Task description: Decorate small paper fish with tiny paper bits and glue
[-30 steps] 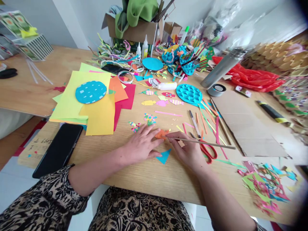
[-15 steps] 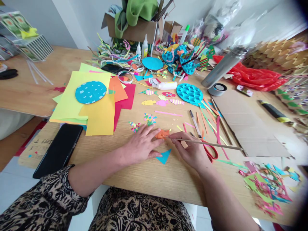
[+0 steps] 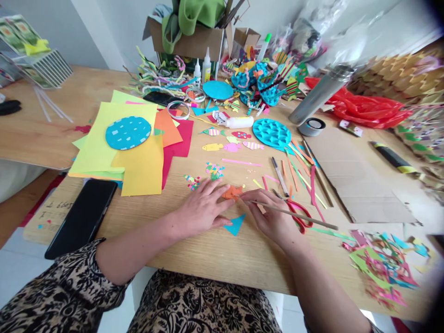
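My left hand (image 3: 204, 207) lies on the table with its fingers spread, the fingertips against a small orange paper fish (image 3: 231, 192). Pinched in my right hand (image 3: 268, 215) is a thin wooden stick (image 3: 294, 214), its tip at the fish and its long end slanting off to the right. Beside my left thumb is a blue paper triangle (image 3: 236, 225). Red-handled scissors (image 3: 301, 217) lie by my right hand, partly under the stick. Finished-looking paper fish (image 3: 231, 147) and piles of small coloured paper dots (image 3: 192, 182) lie beyond my hands.
Coloured paper sheets (image 3: 142, 173) and a black phone (image 3: 81, 219) are on the left. Paper strips, a pen (image 3: 280, 176), cardboard (image 3: 360, 180) and scraps (image 3: 385, 263) spread over the right. Farther back are a blue scaled disc (image 3: 272, 132), a steel flask (image 3: 321, 95) and glue bottles (image 3: 206, 67).
The stick has swung slightly, its far end now lower and nearer to me. My left hand stays beside the orange fish. The whole view has shifted a little.
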A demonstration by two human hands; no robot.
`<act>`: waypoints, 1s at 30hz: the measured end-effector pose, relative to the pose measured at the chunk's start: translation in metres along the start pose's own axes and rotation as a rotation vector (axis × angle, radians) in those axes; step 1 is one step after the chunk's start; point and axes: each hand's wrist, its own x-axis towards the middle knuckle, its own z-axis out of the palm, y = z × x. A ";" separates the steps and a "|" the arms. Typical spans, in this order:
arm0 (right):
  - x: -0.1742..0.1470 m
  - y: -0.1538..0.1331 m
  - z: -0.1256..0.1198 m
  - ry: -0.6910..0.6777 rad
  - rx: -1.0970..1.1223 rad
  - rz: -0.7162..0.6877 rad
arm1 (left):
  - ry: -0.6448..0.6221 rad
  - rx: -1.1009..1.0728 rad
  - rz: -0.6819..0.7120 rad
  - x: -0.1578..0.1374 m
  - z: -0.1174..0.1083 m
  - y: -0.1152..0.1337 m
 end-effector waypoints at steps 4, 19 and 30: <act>0.000 0.000 0.000 -0.005 -0.005 0.010 | -0.007 -0.003 -0.001 0.000 0.000 0.000; 0.001 -0.001 0.000 0.160 0.015 0.097 | -0.002 -0.010 -0.008 0.000 -0.002 0.001; 0.003 0.000 0.005 0.032 0.038 0.065 | -0.001 0.013 0.010 0.000 0.000 0.000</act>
